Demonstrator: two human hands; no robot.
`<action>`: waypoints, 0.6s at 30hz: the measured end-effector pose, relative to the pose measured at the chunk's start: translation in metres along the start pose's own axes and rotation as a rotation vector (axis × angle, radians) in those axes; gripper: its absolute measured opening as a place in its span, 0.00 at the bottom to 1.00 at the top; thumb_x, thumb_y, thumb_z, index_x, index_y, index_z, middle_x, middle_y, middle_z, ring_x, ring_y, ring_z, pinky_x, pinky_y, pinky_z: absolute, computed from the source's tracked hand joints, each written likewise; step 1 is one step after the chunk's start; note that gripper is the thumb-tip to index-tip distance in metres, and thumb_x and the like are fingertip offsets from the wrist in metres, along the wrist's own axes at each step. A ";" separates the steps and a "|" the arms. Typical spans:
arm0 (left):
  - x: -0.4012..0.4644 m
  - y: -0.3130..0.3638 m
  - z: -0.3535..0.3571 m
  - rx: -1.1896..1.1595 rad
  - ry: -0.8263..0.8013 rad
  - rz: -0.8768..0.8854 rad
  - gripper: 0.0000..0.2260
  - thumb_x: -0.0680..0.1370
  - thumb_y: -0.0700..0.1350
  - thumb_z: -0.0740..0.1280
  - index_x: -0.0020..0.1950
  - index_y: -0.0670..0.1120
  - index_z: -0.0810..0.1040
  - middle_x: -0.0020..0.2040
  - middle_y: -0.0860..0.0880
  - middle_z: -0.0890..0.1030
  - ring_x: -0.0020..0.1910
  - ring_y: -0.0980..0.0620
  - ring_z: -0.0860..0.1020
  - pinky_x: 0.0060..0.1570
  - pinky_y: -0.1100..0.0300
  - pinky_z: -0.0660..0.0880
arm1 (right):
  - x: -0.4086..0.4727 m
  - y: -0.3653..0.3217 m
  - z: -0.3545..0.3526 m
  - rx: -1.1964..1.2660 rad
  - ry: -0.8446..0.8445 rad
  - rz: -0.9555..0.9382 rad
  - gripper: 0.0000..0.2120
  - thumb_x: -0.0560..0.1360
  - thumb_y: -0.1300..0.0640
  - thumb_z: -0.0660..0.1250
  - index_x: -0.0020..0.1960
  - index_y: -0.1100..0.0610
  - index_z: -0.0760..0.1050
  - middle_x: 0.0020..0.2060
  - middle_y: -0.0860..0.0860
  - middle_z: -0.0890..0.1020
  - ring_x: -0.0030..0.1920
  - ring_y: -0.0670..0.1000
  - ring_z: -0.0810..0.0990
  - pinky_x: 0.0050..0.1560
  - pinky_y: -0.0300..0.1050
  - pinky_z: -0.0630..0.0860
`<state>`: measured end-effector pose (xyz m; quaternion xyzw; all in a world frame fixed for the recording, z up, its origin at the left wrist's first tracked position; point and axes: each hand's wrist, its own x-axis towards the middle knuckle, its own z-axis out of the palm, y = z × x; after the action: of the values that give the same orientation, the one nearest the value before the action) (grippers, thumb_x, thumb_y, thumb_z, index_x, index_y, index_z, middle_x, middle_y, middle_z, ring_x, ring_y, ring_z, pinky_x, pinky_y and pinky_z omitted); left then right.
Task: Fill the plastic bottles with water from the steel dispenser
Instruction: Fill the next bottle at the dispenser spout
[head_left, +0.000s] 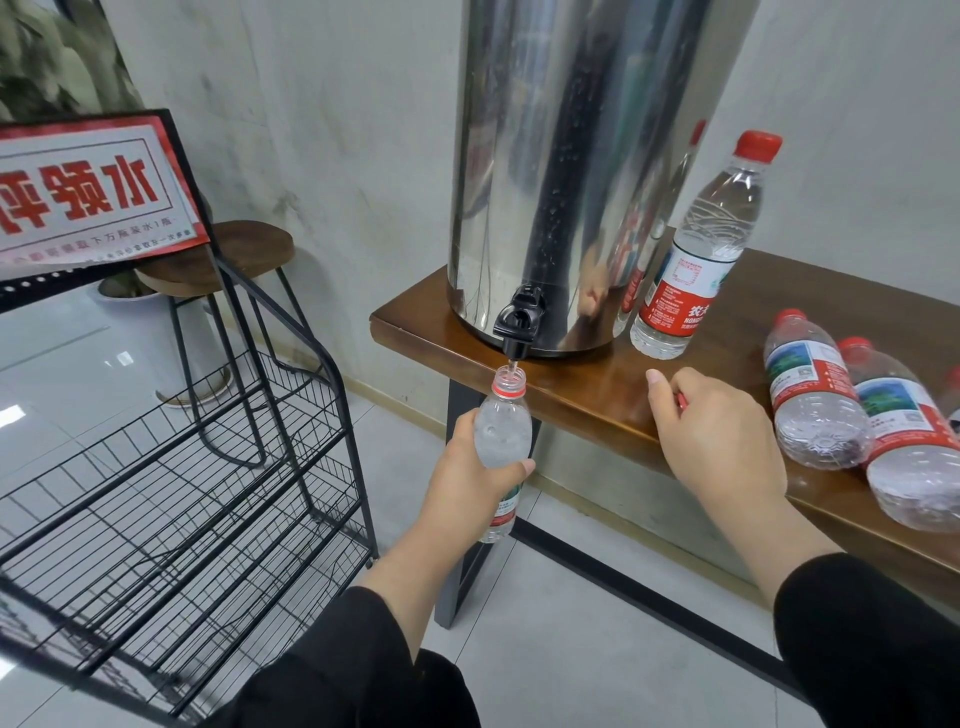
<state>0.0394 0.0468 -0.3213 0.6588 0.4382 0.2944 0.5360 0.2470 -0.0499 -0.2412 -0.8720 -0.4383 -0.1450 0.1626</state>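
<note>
The left hand (470, 470) grips an uncapped plastic bottle (503, 431) around its middle, fingers and thumb curled round it, holding it upright off the front edge of the wooden table (597, 395). The bottle's open mouth sits directly under the black tap (519, 322) of the steel dispenser (571, 171), almost touching the spout. The dispenser stands on the table's left end, straight above and beyond the left hand.

The right hand (719, 436) rests on the table's front edge, to the right of the held bottle and apart from it, fingers curled downward; a small red thing (679, 399) shows by its fingers, but whether the hand pinches it cannot be told.

Beyond the right hand, just beside the dispenser, a capped bottle (701, 249) full of water stands upright. To the right of the right hand, two more bottles (852, 410) lie on their sides next to each other, bases toward the table's near edge.

Left of the left hand stands a black wire rack (171, 483) with a red and white sign (93, 192) on top; a gap of tiled floor (545, 649) separates rack and table. Behind the rack are a round wooden stool (228, 254) and a white plant pot (145, 332) against the wall.
</note>
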 end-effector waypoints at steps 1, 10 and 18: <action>0.000 0.000 0.000 -0.003 -0.001 0.002 0.31 0.75 0.48 0.77 0.74 0.56 0.66 0.64 0.53 0.78 0.63 0.50 0.77 0.59 0.54 0.77 | 0.000 0.000 0.000 0.000 0.003 -0.001 0.19 0.82 0.38 0.53 0.42 0.48 0.71 0.32 0.44 0.74 0.32 0.45 0.75 0.32 0.35 0.67; -0.001 -0.001 0.002 -0.013 -0.001 0.003 0.30 0.75 0.47 0.77 0.73 0.56 0.67 0.62 0.54 0.79 0.61 0.51 0.78 0.58 0.55 0.77 | 0.000 0.001 -0.001 0.005 -0.003 -0.004 0.18 0.82 0.38 0.53 0.41 0.47 0.70 0.32 0.44 0.74 0.32 0.45 0.75 0.31 0.34 0.65; 0.000 -0.002 0.001 -0.002 -0.015 0.009 0.31 0.75 0.47 0.77 0.74 0.56 0.67 0.64 0.54 0.78 0.63 0.50 0.78 0.62 0.52 0.77 | -0.001 0.000 -0.001 0.007 -0.014 0.009 0.18 0.82 0.38 0.53 0.41 0.47 0.70 0.32 0.44 0.75 0.32 0.45 0.76 0.33 0.34 0.67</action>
<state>0.0399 0.0458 -0.3233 0.6624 0.4312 0.2922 0.5385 0.2464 -0.0510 -0.2403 -0.8744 -0.4359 -0.1368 0.1634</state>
